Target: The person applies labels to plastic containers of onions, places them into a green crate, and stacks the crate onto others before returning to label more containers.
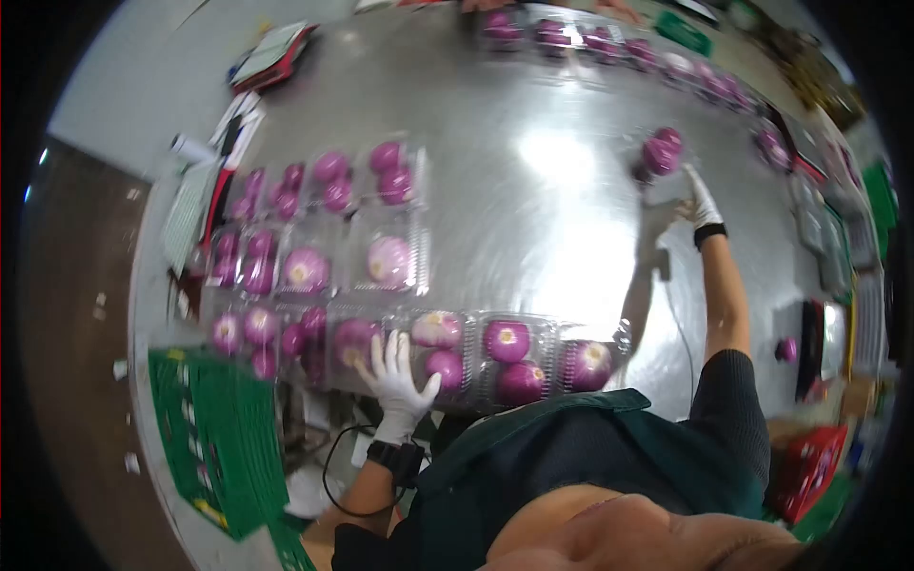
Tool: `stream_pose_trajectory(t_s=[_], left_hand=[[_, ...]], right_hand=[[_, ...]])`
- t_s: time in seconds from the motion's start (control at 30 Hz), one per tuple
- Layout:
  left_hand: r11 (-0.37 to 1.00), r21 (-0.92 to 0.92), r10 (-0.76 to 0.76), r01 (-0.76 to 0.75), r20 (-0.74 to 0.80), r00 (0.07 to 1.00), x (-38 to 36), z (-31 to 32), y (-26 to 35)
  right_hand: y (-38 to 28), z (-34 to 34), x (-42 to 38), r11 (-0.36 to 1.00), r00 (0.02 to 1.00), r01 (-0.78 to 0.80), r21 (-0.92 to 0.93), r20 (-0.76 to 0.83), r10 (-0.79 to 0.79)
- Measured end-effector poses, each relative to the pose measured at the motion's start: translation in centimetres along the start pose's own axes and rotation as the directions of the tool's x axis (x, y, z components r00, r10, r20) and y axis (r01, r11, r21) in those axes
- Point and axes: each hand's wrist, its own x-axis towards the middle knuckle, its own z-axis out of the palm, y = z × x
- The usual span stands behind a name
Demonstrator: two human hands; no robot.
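On the steel counter (533, 219), the left hand (398, 381) rests with fingers spread flat on a clear onion pack (433, 354) at the near edge. The right hand (700, 202) reaches far out, fingers extended, touching another onion pack (661, 152).

We see a shiny metal counter (495, 124) with packs of purple onions in two rows at its left part (314, 224), and a further line of such packs along its far edge (609, 43). A green crate (224, 443) stands at the near left, a red crate (809, 466) at the near right, and one loose onion (786, 349) lies near the right edge. At the far left corner lies what may be a notebook or tray (271, 57), too blurred to name.
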Motion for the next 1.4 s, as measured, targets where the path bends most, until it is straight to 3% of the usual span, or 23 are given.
stream_pose_trajectory(t_s=[0.07,0.1,0.17,0.27,0.3,0.5,0.57,0.6,0.63,0.67,0.7,0.77,0.8,0.83,0.9,0.97,1.03,1.1,1.23,1.3,1.33,1.37,1.4], left_hand=[[0.999,0.041,-0.009,0.008,0.019,1.000,-1.4,-4.3,-0.3],[0.985,-0.168,-0.049,0.042,-0.040,0.998,2.7,1.7,4.7],[0.994,-0.094,-0.056,0.053,-0.035,0.998,2.2,0.4,2.2],[0.995,-0.081,-0.058,0.061,0.038,0.998,1.0,-0.7,0.9],[0.993,-0.101,-0.053,0.053,0.006,0.999,1.0,-0.6,0.8],[0.983,-0.181,-0.026,0.009,-0.095,0.995,1.1,-0.4,0.4],[0.941,-0.334,-0.077,0.061,-0.035,0.996,1.3,-0.8,0.1],[0.830,-0.551,-0.122,0.087,-0.026,0.992,2.1,-4.4,0.1],[0.633,-0.767,-0.141,-0.105,-0.247,0.959,2.6,-5.4,-0.7],[0.525,-0.809,-0.086,-0.262,-0.357,0.930,2.9,-10.3,-0.9],[0.335,-0.916,0.027,-0.220,-0.224,0.974,2.1,-16.4,-1.6],[0.317,-0.775,0.223,-0.547,-0.500,0.837,-0.9,-22.2,-3.0],[0.304,-0.729,0.321,-0.613,-0.527,0.787,-2.7,-24.1,-3.9],[0.292,-0.688,0.410,-0.664,-0.538,0.737,-4.8,-25.5,-5.2],[0.281,-0.672,0.496,-0.685,-0.509,0.703,-7.7,-26.7,-8.4],[0.269,-0.653,0.552,-0.707,-0.497,0.669,-9.5,-27.1,-11.5],[0.264,-0.646,0.599,-0.716,-0.472,0.646,-11.2,-27.5,-13.8],[0.279,-0.629,0.626,-0.725,-0.453,0.634,-12.4,-27.6,-15.4],[0.298,-0.604,0.663,-0.739,-0.425,0.615,-14.0,-27.2,-17.5],[0.341,-0.598,0.680,-0.726,-0.376,0.630,-14.3,-26.1,-17.8],[0.343,-0.623,0.691,-0.703,-0.340,0.638,-14.2,-25.0,-17.8],[0.290,-0.697,0.720,-0.656,-0.293,0.629,-14.1,-23.6,-18.5],[0.243,-0.765,0.747,-0.596,-0.244,0.618,-13.9,-22.2,-19.2]], right_hand=[[3.2,2.6,5.4,0.957,1.000,0.008,0.290,0.024,-0.016],[-5.1,0.4,12.0,0.932,0.988,0.150,0.331,-0.028,-0.149],[-2.7,6.3,11.6,0.901,0.988,0.122,0.417,0.039,-0.151],[1.5,10.9,7.9,0.981,0.986,0.147,0.125,0.060,-0.155],[3.0,12.7,6.3,0.974,0.956,0.205,0.099,0.196,-0.221],[8.4,24.7,-11.8,0.916,0.879,0.158,-0.368,0.476,0.039],[10.0,27.4,-15.1,0.828,0.762,0.222,-0.515,0.621,0.182],[9.5,27.9,-16.7,0.802,0.753,0.212,-0.558,0.617,0.230],[9.4,28.6,-18.3,0.773,0.746,0.194,-0.604,0.603,0.284],[10.4,29.1,-16.8,0.602,0.833,0.318,-0.732,0.519,0.192],[10.0,29.3,-16.8,0.643,0.843,0.376,-0.668,0.535,0.063],[9.1,29.7,-16.7,0.668,0.819,0.515,-0.537,0.539,-0.198],[6.2,29.1,-22.6,0.187,0.541,0.819,-0.543,0.620,-0.568],[4.9,29.9,-26.9,0.526,0.608,0.774,-0.353,0.647,-0.460],[2.7,32.9,-39.8,0.544,0.650,0.732,-0.410,0.660,-0.378],[4.6,34.6,-44.7,0.571,0.567,0.768,-0.291,0.725,-0.392],[7.3,35.5,-49.3,0.595,0.617,0.718,-0.362,0.725,-0.304],[9.5,35.3,-52.6,0.660,0.615,0.663,-0.353,0.760,-0.211],[13.2,33.8,-57.7,0.619,0.734,0.609,-0.497,0.648,-0.202],[14.0,33.3,-60.4,0.710,0.832,0.466,-0.527,0.534,-0.150],[15.0,32.3,-60.2,0.687,0.836,0.432,-0.584,0.545,-0.062],[16.9,31.2,-59.7,0.629,0.751,0.559,-0.540,0.652,-0.108],[18.9,30.2,-59.7,0.660,0.742,0.510,-0.551,0.670,-0.014]])
